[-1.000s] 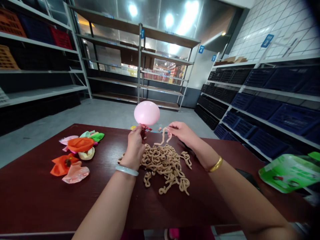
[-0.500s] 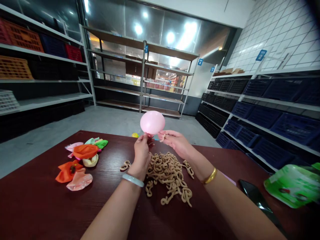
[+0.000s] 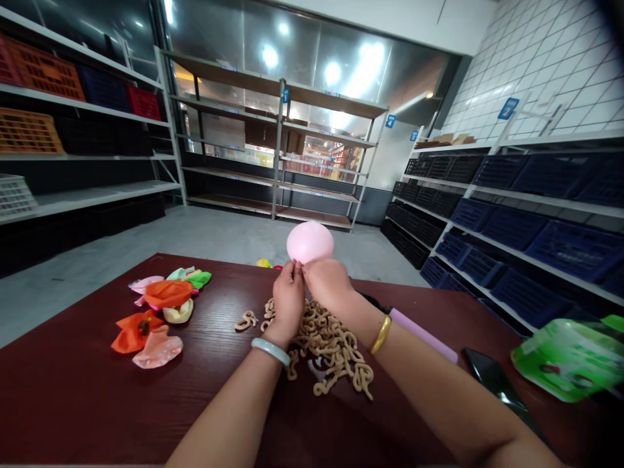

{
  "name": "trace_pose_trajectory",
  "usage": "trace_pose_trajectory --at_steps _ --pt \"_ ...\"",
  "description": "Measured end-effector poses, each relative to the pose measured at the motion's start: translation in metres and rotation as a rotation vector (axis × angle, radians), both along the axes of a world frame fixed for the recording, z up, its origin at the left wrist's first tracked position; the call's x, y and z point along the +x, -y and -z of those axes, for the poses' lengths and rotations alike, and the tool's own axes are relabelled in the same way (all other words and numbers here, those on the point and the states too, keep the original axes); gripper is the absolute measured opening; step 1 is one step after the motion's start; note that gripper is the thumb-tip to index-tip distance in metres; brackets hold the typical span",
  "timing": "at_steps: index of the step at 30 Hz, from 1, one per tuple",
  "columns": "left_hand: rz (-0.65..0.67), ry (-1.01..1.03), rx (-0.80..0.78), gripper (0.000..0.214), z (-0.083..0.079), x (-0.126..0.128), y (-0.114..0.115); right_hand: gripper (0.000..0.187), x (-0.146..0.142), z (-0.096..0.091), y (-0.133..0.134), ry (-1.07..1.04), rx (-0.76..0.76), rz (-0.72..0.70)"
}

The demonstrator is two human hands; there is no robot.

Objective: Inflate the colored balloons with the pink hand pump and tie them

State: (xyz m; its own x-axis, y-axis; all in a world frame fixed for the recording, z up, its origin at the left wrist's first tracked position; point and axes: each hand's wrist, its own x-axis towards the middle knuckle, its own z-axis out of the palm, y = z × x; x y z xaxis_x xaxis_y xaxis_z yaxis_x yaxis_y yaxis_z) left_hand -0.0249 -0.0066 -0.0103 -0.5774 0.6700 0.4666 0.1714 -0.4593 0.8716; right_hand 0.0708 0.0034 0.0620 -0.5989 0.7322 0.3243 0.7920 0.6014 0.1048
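Observation:
A round pink balloon point(image 3: 310, 242), inflated, is up in front of me beyond the table's far edge. My left hand point(image 3: 288, 296) is closed, thumb and fingers pinching the balloon's neck at its underside. My right hand point(image 3: 329, 283) is curled into a fist close against the left fingertips, just under the balloon; what its fingers hold is hidden. Below both hands lies a loose pile of tan, curly cord-like pieces point(image 3: 336, 338), and a small separate piece point(image 3: 246, 320) sits to its left. My wrists partly cover the pile.
Limp balloons in several colours point(image 3: 168, 294) lie on the dark red table point(image 3: 73, 390) at left. To the right are a pink-purple cylinder point(image 3: 424, 335), a black phone-like slab point(image 3: 497, 377) and a green pouch point(image 3: 560, 357). Shelves with crates point(image 3: 526, 224) stand around.
My right hand, which held a tan piece, has moved left and closed against my left hand at the balloon's neck. The balloon has shifted slightly right. The purple cylinder shows more.

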Motion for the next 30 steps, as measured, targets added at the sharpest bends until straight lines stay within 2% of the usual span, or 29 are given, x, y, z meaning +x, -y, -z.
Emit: trace_pose_trajectory --at_steps 3,8,11,13,15,17,19,22,24,25,26,28,30 --pt "-0.004 -0.093 -0.035 0.018 -0.002 -0.002 0.0 0.027 0.006 -0.01 -0.007 0.023 0.003 -0.026" --pt "0.007 -0.153 -0.073 0.023 0.0 -0.005 -0.006 0.023 0.018 -0.042 -0.018 0.093 -0.024 -0.1" --pt "0.002 -0.093 -0.072 0.022 0.004 -0.005 -0.012 0.029 0.011 -0.059 -0.023 -0.025 -0.268 -0.078" --pt "0.055 0.042 -0.076 0.019 0.006 -0.003 -0.014 0.036 0.001 -0.065 -0.026 -0.271 -0.52 -0.121" --pt "0.21 0.275 -0.09 0.018 0.005 0.0 -0.014 0.035 -0.008 -0.066 -0.027 -0.588 -0.742 -0.216" --pt "0.416 0.548 -0.093 0.02 0.002 0.003 -0.011 0.027 -0.012 -0.062 -0.026 -0.834 -0.884 -0.327" --pt "0.542 0.733 -0.084 0.026 -0.002 0.005 -0.008 0.023 -0.006 -0.054 -0.024 -0.915 -0.965 -0.391" --pt "0.58 0.816 -0.082 0.028 -0.008 0.007 -0.003 0.029 0.015 -0.033 -0.026 -0.732 -1.05 -0.366" --pt "0.607 0.843 -0.095 0.029 -0.011 0.008 -0.001 0.023 0.03 -0.014 -0.034 -0.624 -1.114 -0.267" --pt "0.627 0.854 -0.103 0.029 -0.013 0.009 0.0 0.021 0.034 -0.004 -0.039 -0.694 -1.137 -0.204" --pt "0.655 0.867 -0.11 0.03 -0.015 0.009 0.001 0.022 0.037 0.005 -0.043 -0.851 -1.132 -0.172" --pt "0.752 0.916 -0.13 0.028 -0.02 0.01 0.004 0.021 0.036 0.023 -0.051 -0.982 -1.137 -0.18" --pt "0.891 1.012 -0.17 0.024 -0.025 0.009 0.007 0.011 0.028 0.036 -0.054 -1.085 -1.179 -0.224"
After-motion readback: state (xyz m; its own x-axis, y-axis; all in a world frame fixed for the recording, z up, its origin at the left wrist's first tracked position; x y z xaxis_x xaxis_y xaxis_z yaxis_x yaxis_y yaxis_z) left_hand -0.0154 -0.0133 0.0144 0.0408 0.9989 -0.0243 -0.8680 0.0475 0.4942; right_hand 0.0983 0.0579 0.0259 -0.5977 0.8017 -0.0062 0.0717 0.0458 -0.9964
